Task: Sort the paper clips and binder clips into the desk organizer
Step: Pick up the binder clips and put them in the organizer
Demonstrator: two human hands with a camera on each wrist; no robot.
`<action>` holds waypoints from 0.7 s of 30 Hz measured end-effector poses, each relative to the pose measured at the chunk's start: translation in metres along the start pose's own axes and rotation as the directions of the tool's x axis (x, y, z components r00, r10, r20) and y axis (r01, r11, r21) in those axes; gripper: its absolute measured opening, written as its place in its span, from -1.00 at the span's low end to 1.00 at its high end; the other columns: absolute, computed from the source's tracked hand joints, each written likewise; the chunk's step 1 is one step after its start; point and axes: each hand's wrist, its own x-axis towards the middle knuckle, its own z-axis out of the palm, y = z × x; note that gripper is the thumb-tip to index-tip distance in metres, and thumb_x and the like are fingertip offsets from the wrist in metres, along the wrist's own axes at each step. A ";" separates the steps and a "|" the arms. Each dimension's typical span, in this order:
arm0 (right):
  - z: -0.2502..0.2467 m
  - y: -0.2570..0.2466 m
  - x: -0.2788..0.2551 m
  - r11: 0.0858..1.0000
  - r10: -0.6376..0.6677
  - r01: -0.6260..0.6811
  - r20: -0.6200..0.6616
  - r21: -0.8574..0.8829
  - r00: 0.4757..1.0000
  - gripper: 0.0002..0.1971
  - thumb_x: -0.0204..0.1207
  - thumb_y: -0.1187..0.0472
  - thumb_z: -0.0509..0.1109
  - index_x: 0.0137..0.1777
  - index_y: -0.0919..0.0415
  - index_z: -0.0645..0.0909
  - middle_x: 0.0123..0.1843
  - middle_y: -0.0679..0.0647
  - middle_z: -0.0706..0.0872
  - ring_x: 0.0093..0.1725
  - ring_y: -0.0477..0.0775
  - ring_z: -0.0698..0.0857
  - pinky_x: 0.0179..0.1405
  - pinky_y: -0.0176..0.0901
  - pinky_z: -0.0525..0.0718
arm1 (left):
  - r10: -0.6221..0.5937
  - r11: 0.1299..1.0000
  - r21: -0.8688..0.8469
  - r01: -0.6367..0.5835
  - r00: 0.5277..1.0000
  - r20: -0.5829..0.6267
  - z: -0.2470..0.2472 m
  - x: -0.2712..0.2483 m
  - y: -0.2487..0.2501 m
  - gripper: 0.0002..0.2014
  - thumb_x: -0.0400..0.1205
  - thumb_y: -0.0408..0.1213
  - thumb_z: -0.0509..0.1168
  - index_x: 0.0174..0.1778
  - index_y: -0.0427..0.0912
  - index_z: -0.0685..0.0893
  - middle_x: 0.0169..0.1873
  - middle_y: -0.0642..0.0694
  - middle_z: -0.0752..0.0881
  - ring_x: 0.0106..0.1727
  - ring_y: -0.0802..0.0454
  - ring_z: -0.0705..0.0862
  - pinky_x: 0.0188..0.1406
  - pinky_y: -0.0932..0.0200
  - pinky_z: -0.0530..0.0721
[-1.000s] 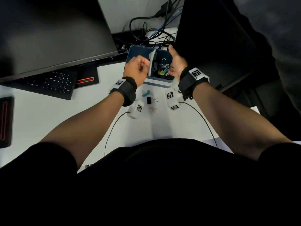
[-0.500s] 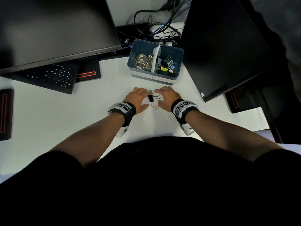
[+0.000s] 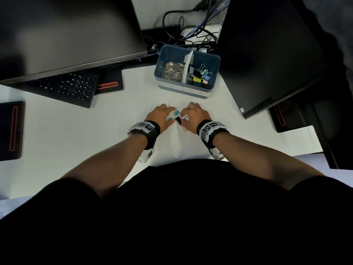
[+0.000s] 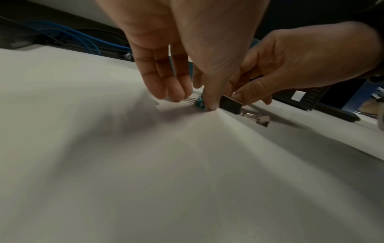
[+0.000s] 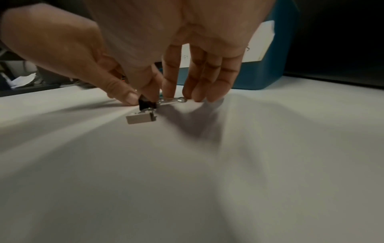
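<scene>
While both forearms reach forward over the white bench [image 3: 80, 142], the left hand [image 3: 160, 117] pinches a teal binder clip [image 3: 176, 113] at the bench surface, and the right hand [image 3: 194, 116] pinches a black binder clip [image 3: 178, 120]. A beige binder clip [image 5: 141, 118] lies just beside. The blue desk organizer [image 3: 208, 92] stands beyond, between two monitors.

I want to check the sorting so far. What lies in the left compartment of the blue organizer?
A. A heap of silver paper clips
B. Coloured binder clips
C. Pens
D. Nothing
A: in the head view the left compartment of the organizer holds a heap of silver paper clips, and the coloured binder clips lie to the right of the white divider.
</scene>
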 end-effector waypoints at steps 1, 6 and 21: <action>-0.001 0.001 -0.001 1.000 0.027 -0.027 -0.014 0.001 1.000 -0.68 0.56 -0.02 0.33 0.21 0.11 0.68 0.23 0.11 0.58 0.32 0.12 0.48 0.07 0.06 0.66 | -0.011 1.000 0.011 0.011 1.000 0.009 0.000 0.001 0.000 -0.55 0.63 -0.13 0.27 0.47 -0.04 0.47 0.23 -0.18 0.57 0.27 -0.15 0.57 0.16 -0.08 0.65; -0.009 0.009 -0.008 1.000 0.020 -0.019 -0.027 0.025 0.999 -0.61 0.54 0.07 0.30 0.36 0.09 0.55 0.30 0.11 0.56 0.37 0.14 0.47 0.14 0.08 0.64 | -0.009 0.998 0.057 0.011 1.000 -0.023 0.001 0.002 0.006 -0.51 0.62 -0.11 0.29 0.49 -0.01 0.42 0.28 -0.18 0.54 0.30 -0.17 0.54 0.15 -0.10 0.66; -0.014 0.022 -0.015 0.998 -0.042 0.044 0.061 -0.047 0.997 -0.61 0.47 0.18 0.36 0.32 0.09 0.60 0.27 0.10 0.59 0.38 0.13 0.46 0.18 0.04 0.63 | 0.091 0.969 0.230 -0.089 0.996 0.005 -0.006 0.020 0.016 -0.74 0.66 -0.20 0.24 0.25 -0.13 0.62 0.20 -0.20 0.63 0.24 -0.20 0.55 0.21 -0.01 0.44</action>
